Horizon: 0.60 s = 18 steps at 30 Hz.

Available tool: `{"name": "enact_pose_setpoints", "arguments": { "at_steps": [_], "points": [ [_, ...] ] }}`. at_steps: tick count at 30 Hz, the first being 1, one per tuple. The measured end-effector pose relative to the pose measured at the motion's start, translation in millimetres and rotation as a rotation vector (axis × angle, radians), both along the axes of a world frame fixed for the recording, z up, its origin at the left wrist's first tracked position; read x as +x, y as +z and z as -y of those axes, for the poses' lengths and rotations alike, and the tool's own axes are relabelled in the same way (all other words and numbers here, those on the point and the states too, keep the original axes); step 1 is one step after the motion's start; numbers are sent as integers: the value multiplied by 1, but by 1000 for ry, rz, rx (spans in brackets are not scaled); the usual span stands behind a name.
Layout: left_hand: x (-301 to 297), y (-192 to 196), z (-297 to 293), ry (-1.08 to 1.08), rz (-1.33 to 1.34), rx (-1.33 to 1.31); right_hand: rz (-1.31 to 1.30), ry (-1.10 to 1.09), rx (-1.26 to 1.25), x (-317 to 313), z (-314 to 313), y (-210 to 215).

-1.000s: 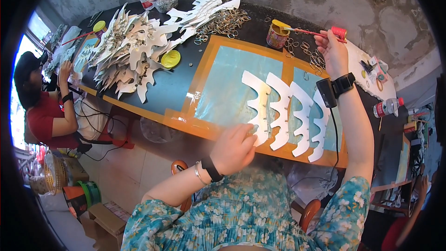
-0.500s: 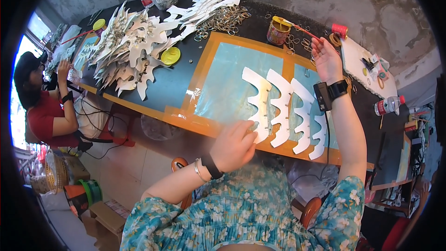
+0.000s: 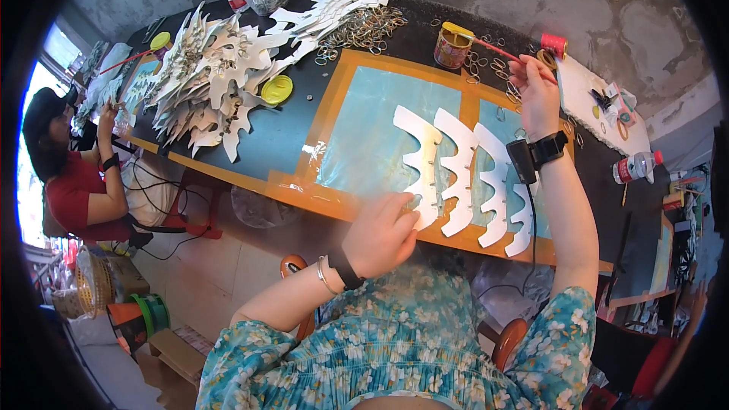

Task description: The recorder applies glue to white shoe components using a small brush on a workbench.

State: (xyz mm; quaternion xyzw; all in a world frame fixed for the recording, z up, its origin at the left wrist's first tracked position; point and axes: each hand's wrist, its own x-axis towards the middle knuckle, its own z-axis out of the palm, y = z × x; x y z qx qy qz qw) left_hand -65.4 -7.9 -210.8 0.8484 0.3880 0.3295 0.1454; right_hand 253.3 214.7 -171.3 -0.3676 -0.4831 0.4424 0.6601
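At the near edge of the work table (image 3: 250, 133), the left hand (image 3: 380, 235) is laid with its fingers curled down on the lower tip of the first white cutout (image 3: 421, 163); this tip is pressed or pinched, but a full grasp cannot be told. The cutout lies flat on the pale blue mat (image 3: 368, 125) with an orange border, and its lower end reaches to the table edge, just over the orange strip. Three more white cutouts (image 3: 486, 182) are placed beside it to the right, nearly touching each other, all with the same curved, toothed outline like a comb or a wing. Small holes or pins are seen along their middle.

Left of the row, a wide part of the blue mat is left open, and a dark strip of table follows it.

Farther away, the right hand (image 3: 535, 91) is stretched over the far side of the table, fingers closed on a thin pink stick (image 3: 493, 47) which leads to a yellow tin (image 3: 453, 45). Metal rings (image 3: 486, 68) are scattered around there. A red spool (image 3: 554, 44) stands just beyond the hand.

At the far left, a big pile of white cutouts (image 3: 220, 76) is heaped, with a yellow lid (image 3: 277, 89) beside it. Another person in red (image 3: 80, 182) is seated at the left end.
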Motion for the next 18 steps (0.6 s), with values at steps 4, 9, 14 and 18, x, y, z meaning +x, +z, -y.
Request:
{"name": "enact_pose_setpoints", "arguments": {
  "at_steps": [4,9,14,18],
  "points": [
    [-1,-2,0,3,7,5,196,-92,54,-15,13,10],
    [0,-1,0,4,5,11,500,-110,135,-10,25,9],
    [-1,-1,0,2,8,11,468,-117,156,-10,40,10],
    [0,1,0,3,3,-1,497,-132,246,-14,48,21]
  ]
}}
